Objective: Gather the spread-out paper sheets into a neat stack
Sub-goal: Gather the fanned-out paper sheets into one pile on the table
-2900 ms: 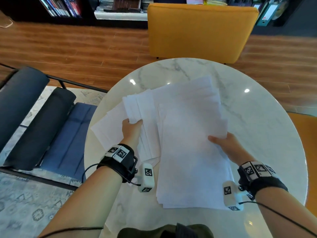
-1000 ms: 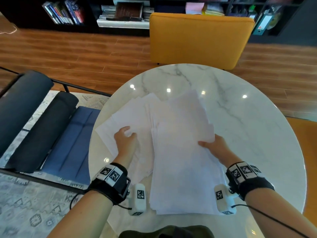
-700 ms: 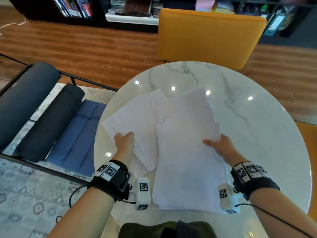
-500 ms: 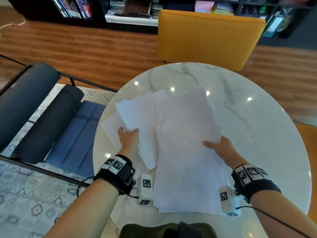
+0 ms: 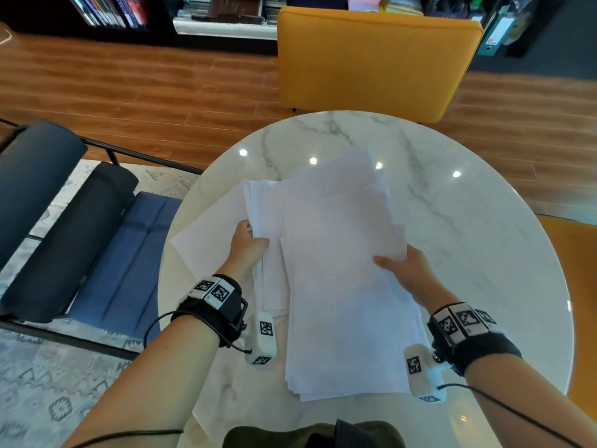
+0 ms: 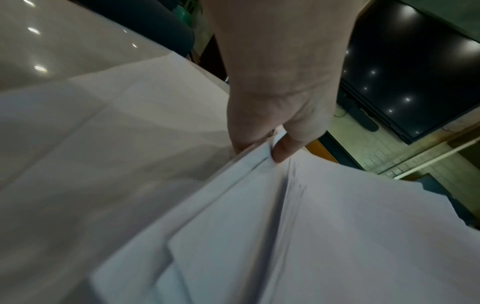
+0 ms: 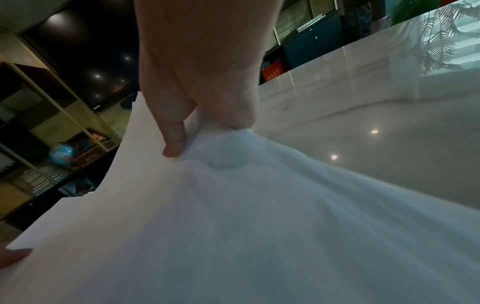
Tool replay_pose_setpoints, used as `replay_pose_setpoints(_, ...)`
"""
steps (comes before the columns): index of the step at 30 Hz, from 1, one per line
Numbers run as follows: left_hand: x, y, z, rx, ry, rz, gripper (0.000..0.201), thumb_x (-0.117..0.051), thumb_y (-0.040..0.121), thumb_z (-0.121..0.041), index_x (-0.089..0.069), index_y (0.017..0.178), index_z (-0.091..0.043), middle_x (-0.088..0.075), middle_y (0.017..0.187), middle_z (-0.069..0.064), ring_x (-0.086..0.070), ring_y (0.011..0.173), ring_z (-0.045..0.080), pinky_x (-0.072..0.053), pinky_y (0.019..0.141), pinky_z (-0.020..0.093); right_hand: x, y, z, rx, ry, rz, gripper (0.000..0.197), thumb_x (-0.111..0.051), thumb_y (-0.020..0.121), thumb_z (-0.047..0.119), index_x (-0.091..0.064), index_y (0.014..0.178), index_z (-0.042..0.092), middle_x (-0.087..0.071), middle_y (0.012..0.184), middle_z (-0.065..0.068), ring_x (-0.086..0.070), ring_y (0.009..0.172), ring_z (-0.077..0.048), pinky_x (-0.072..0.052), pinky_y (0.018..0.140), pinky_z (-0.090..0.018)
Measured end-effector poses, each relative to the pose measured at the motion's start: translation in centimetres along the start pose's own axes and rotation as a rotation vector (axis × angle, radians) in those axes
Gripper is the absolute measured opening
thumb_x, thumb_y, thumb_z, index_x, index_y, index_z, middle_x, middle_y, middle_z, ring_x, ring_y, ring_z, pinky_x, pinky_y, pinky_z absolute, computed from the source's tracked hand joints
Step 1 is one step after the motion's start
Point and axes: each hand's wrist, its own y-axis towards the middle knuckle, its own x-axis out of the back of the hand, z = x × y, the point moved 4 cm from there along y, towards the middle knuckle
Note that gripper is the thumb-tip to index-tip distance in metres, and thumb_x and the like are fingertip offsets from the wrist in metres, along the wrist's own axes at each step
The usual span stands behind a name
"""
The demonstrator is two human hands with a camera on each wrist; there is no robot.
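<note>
White paper sheets lie on a round marble table (image 5: 468, 240). A large rough stack (image 5: 345, 302) fills the middle, and my right hand (image 5: 400, 270) grips its right edge, thumb on top (image 7: 176, 144). My left hand (image 5: 248, 247) pinches a smaller bundle of sheets (image 5: 268, 227) at its left edge, thumb over the top (image 6: 283, 150); the bundle leans against the big stack. One loose sheet (image 5: 206, 240) lies flat under the left hand, near the table's left rim.
A yellow chair (image 5: 371, 56) stands beyond the table. A dark blue lounge chair (image 5: 80, 227) sits close on the left, over a patterned rug. Bookshelves (image 5: 161, 11) line the far wall. The table's right half is bare marble.
My left hand has taken hold of the smaller bundle, lifted it and carried it right against the big stack. The right hand has kept its grip on the stack's edge.
</note>
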Motion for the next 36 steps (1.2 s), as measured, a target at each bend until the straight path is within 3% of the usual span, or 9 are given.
replay_pose_setpoints(3,-1.8,-0.8,-0.1,0.009,-0.021,0.039,0.033,-0.044,0.087,-0.006,-0.053,0.118,-0.014,-0.061,0.109,0.001,-0.059,0.093,0.017,-0.05,0.072,0.027,-0.2,-0.1,0.0,-0.004,-0.001,0.021,0.045,-0.071,0.079,0.01,-0.058,0.122,0.004,-0.065,0.107,-0.007,-0.059,0.095,-0.022,-0.043,0.083,-0.03)
replay_pose_setpoints(7,-4.2,-2.7,0.2,0.038,-0.09,0.034,0.064,-0.049,0.091,-0.046,-0.033,0.144,-0.013,-0.046,0.143,0.002,-0.045,0.131,0.026,-0.038,0.108,0.043,-0.1,-0.3,-0.6,-0.007,0.051,0.02,0.047,-0.073,0.077,0.015,-0.058,0.121,0.008,-0.067,0.113,-0.011,-0.063,0.099,-0.025,-0.047,0.084,-0.031)
replay_pose_setpoints(10,-4.7,-3.0,0.6,-0.04,-0.158,-0.001,0.049,-0.068,0.083,-0.03,-0.048,0.125,-0.016,-0.06,0.122,0.002,-0.058,0.116,0.028,-0.049,0.098,0.042,-0.4,-0.7,-0.5,-0.002,0.088,0.006,0.043,-0.073,0.077,0.012,-0.059,0.117,0.01,-0.067,0.112,-0.011,-0.064,0.099,-0.026,-0.048,0.08,-0.029)
replay_pose_setpoints(13,-4.2,-3.4,0.2,-0.129,-0.171,-0.004,0.032,-0.066,0.084,-0.01,-0.052,0.112,-0.018,-0.064,0.101,-0.003,-0.064,0.097,0.021,-0.053,0.081,0.029,-0.6,-0.6,-0.8,0.033,0.085,-0.026,0.058,-0.079,0.068,0.028,-0.059,0.121,0.012,-0.06,0.122,-0.011,-0.065,0.103,-0.025,-0.054,0.081,-0.033)
replay_pose_setpoints(16,-3.5,-4.1,-0.7,-0.172,-0.245,0.007,0.032,-0.064,0.085,-0.006,-0.052,0.112,-0.02,-0.064,0.102,-0.004,-0.063,0.092,0.015,-0.052,0.077,0.023,-0.6,-0.6,-0.9,0.051,0.117,-0.032,0.07,-0.082,0.06,0.039,-0.058,0.123,0.018,-0.061,0.124,-0.008,-0.066,0.103,-0.024,-0.056,0.088,-0.042)
replay_pose_setpoints(22,-2.7,-5.2,-2.1,-0.254,-0.28,0.004,0.031,-0.063,0.087,-0.01,-0.053,0.115,-0.021,-0.066,0.108,-0.003,-0.065,0.096,0.012,-0.053,0.078,0.023,-0.7,-0.4,0.0,0.017,0.353,0.096,0.09,-0.076,0.076,0.017,-0.021,0.148,0.025,-0.059,0.13,-0.004,-0.062,0.113,-0.021,-0.051,0.094,-0.044)
replay_pose_setpoints(28,-2.4,-5.3,-1.2,-0.206,-0.254,-0.037,0.052,-0.066,0.084,-0.021,-0.046,0.131,-0.014,-0.06,0.128,0.005,-0.059,0.116,0.023,-0.049,0.099,0.041,-0.7,-1.4,-0.6,-0.129,0.322,0.281,0.047,-0.071,0.077,0.012,-0.059,0.121,0.001,-0.07,0.113,-0.017,-0.072,0.091,-0.025,-0.059,0.07,-0.033)
replay_pose_setpoints(33,-2.5,-5.0,-0.8,-0.23,-0.17,-0.024,0.029,-0.064,0.086,-0.017,-0.052,0.112,-0.019,-0.065,0.11,0.002,-0.063,0.104,0.022,-0.052,0.093,0.042,-0.6,-1.3,-0.6,-0.067,0.142,0.167,0.041,-0.078,0.071,0.014,-0.067,0.109,0.004,-0.072,0.106,-0.015,-0.07,0.092,-0.028,-0.056,0.08,-0.037)
replay_pose_setpoints(36,-2.1,-4.7,0.4,-0.13,-0.183,-0.046,0.033,-0.063,0.084,-0.011,-0.05,0.114,-0.016,-0.066,0.108,0.007,-0.065,0.101,0.028,-0.053,0.089,0.044,-1.2,-1.5,-0.3,-0.038,0.058,0.104,0.038,-0.076,0.074,0.01,-0.065,0.11,0.003,-0.07,0.101,-0.013,-0.068,0.081,-0.023,-0.056,0.067,-0.028)
